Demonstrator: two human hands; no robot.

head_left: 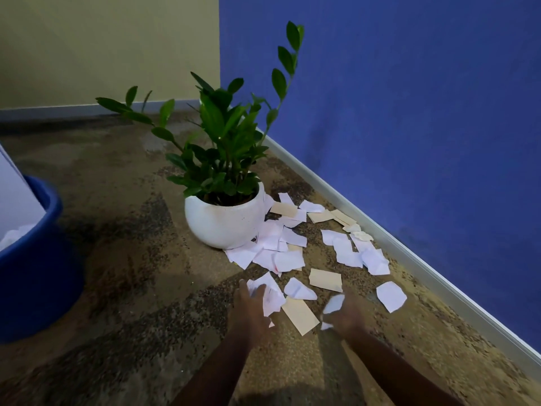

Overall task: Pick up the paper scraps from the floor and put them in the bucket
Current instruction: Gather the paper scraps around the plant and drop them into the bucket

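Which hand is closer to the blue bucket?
Left. The left hand grips white scraps to the right of the bucket; the right hand, gripping a scrap, is farther right.

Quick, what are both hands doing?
Left hand: grips a white scrap.
Right hand: grips a smaller white scrap.

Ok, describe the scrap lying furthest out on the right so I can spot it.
Follow the blue wall down to its pale skirting. Just off it, right of the right hand, lies a white scrap. It lies alone, touching no other paper.
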